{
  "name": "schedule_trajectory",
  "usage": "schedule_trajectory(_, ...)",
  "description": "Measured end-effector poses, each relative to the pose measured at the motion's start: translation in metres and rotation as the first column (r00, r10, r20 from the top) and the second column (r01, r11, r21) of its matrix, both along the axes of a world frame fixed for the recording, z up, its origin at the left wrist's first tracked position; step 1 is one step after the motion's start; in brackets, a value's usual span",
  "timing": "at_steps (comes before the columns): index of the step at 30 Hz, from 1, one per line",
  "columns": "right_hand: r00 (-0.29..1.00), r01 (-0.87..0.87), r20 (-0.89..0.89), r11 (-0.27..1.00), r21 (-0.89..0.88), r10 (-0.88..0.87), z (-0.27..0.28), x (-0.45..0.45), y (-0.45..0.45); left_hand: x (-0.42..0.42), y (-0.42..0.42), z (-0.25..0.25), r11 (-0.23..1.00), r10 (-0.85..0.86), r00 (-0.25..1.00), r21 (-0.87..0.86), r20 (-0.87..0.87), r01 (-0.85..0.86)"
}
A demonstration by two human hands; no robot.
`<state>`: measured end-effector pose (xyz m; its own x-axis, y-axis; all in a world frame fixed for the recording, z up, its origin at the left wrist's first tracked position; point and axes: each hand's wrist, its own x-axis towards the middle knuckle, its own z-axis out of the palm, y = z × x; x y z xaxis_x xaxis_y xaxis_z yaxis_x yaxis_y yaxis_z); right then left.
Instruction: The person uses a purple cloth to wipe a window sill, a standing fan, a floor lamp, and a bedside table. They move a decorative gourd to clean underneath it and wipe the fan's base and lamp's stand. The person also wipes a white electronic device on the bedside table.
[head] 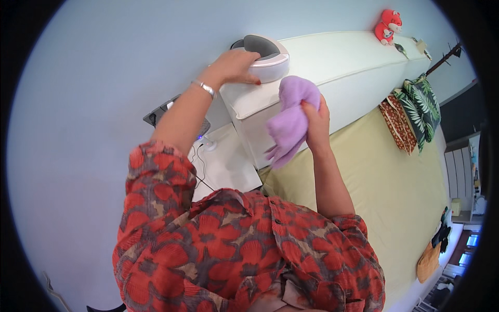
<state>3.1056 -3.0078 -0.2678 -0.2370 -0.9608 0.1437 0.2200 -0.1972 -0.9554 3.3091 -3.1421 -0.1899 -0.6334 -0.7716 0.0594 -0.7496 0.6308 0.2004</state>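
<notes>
My left hand [237, 67] rests on the near left side of a white and grey padded device [269, 64], fingers over its rim and thumb along its lower side. This device sits on the near end of the white upholstered headboard [339, 54]. In my right hand [317, 121] is a bunched purple cloth [294, 113], raised in front of the headboard's side, with part of it hanging down. The cloth and the device look slightly apart.
A white bedside table [230, 160] with cables and a small lit device stands below my left forearm. The bed [374, 175] has patterned pillows [419, 109] at its far end. A red plush toy [388, 29] sits on the headboard. A power strip [156, 113] is by the wall.
</notes>
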Motion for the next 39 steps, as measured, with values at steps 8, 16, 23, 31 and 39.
schedule_trajectory(8, 0.809, 0.062, 0.574, 0.951, -0.302, 0.129, 0.027, -0.041, 0.008, 0.015, 0.014, 0.027, 0.751, 0.388, 0.609, 0.62, -0.692, 0.227)
schedule_trajectory(16, 0.95, 0.288, 0.094, 0.722, -0.629, -0.297, 0.108, 0.038, 0.05, 0.025, 0.113, 0.016, 0.466, 0.642, -0.255, 0.104, -0.723, 0.879)
schedule_trajectory(23, 0.508, -0.386, -0.753, 0.67, -0.634, -0.419, 0.104, 0.083, 0.069, 0.017, 0.135, -0.013, 0.534, 0.635, -0.272, 0.157, -0.724, 0.831)
schedule_trajectory(31, 0.75, -0.232, -0.66, 0.949, -0.211, 0.036, 0.158, 0.051, 0.014, -0.021, 0.182, -0.009, 0.715, 0.517, -0.142, 0.334, -0.844, 0.615)
schedule_trajectory(39, 0.607, -0.385, -0.598, 0.465, -0.797, -0.523, 0.08, 0.053, 0.07, -0.001, 0.173, 0.018, 0.57, 0.667, -0.348, 0.151, -0.658, 0.807)
